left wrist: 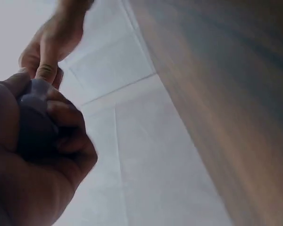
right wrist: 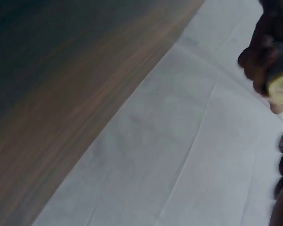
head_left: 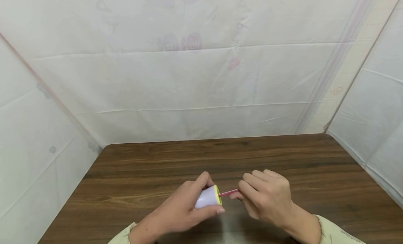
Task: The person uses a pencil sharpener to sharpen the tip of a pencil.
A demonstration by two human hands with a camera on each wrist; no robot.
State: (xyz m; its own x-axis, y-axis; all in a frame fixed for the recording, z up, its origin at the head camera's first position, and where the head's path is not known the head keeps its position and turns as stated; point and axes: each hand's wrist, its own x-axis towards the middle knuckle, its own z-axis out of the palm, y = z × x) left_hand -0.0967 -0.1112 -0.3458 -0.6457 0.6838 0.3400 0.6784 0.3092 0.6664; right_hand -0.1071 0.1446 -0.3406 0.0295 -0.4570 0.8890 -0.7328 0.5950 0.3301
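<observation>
My left hand (head_left: 184,205) grips a lavender cylinder with a yellow end (head_left: 207,198), fingers and thumb around its sides. That yellow end faces my right hand (head_left: 267,195), whose curled fingers and thumb pinch a thin pink stick (head_left: 227,193). The stick's far tip meets the middle of the yellow end; how deep it goes is hidden. In the left wrist view, the cylinder (left wrist: 35,117) looks dark inside my left hand, with my right hand (left wrist: 52,52) beyond it. The right wrist view catches the yellow end (right wrist: 279,88) at its right edge.
Both hands are over the near part of a dark brown wooden table (head_left: 151,163) with rounded far corners. Pale printed sheeting (head_left: 189,79) hangs behind it and along both sides. Light sleeves (head_left: 337,231) cover the forearms.
</observation>
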